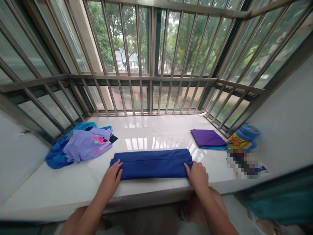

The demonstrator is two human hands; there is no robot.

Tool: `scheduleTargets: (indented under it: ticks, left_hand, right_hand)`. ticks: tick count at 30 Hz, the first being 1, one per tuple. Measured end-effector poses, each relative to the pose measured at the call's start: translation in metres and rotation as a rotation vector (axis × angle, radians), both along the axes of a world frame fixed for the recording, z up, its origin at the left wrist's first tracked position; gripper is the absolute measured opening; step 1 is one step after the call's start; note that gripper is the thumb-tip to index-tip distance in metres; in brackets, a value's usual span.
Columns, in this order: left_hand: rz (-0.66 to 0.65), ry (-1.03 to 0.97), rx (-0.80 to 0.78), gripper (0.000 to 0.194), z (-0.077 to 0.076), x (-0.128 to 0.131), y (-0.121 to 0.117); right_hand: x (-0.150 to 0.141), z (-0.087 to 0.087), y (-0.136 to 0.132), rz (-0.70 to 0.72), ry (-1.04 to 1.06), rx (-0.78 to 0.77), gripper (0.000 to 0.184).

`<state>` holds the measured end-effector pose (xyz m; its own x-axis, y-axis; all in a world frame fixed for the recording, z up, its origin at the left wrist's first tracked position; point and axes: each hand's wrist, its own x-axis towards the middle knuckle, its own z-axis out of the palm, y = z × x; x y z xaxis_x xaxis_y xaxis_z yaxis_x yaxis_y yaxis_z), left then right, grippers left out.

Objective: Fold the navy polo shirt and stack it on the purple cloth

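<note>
A dark blue folded garment lies as a long flat strip across the white ledge in front of me. My left hand is at its left end, fingertips on the cloth and thumb near the front corner, closed on that edge. At the opposite end, my right hand grips the cloth, with its thumb on top and its other fingers curled by the edge. What kind of garment it is cannot be made out while folded.
To the left lies a loose heap with a lilac printed shirt over blue clothes. A folded purple garment rests at the right, beside a blue and yellow bottle and a blurred-out item. Metal window bars enclose the white ledge.
</note>
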<state>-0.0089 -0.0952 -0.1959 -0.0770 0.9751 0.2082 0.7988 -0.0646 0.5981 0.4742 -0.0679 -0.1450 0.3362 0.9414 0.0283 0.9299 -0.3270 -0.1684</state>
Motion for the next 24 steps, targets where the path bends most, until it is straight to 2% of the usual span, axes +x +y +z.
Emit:
scheduleTargets:
  ticks: [2,4,7,9,11,13,14,16,19,21,22,24]
  left_hand:
    - [0.022,-0.038,-0.002,0.052,0.000,0.001,-0.010]
    - [0.073,-0.113,-0.003,0.049,0.008,0.000,-0.021]
    - [0.231,-0.202,0.004,0.047,0.022,-0.010,-0.035]
    - [0.329,-0.207,0.017,0.046,0.024,-0.022,-0.040]
    - [0.362,-0.177,0.050,0.045,0.019,-0.032,-0.040]
    - [0.351,-0.107,0.095,0.042,0.010,-0.036,-0.038]
    - [0.335,-0.057,0.117,0.041,0.006,-0.036,-0.036]
    - [0.299,0.047,0.152,0.039,0.000,-0.032,-0.033]
    - [0.265,0.139,0.189,0.038,-0.002,-0.026,-0.030]
    - [0.258,0.154,0.203,0.036,-0.002,-0.025,-0.031]
    - [0.252,0.158,0.207,0.034,-0.001,-0.025,-0.031]
    - [0.239,0.166,0.207,0.028,0.001,-0.026,-0.032]
  right_hand:
    - [-0.005,0.002,0.005,0.005,0.057,-0.069,0.050]
    - [-0.001,0.005,0.014,0.001,0.164,-0.108,0.044]
    - [0.024,0.016,0.029,-0.033,0.258,-0.125,0.043]
    - [0.048,0.029,0.037,-0.063,0.281,-0.124,0.048]
    - [0.066,0.048,0.043,-0.120,0.283,-0.083,0.052]
    - [0.066,0.071,0.047,-0.175,0.254,0.018,0.054]
    - [0.058,0.083,0.048,-0.181,0.235,0.080,0.054]
    - [0.021,0.106,0.049,-0.112,0.201,0.192,0.052]
    - [-0.073,0.126,0.042,0.145,0.154,0.256,0.040]
    - [-0.144,0.120,0.032,0.342,0.084,0.236,0.028]
    - [-0.178,0.110,0.025,0.426,0.042,0.209,0.024]
    - [-0.234,0.078,0.009,0.567,0.007,0.108,0.022]
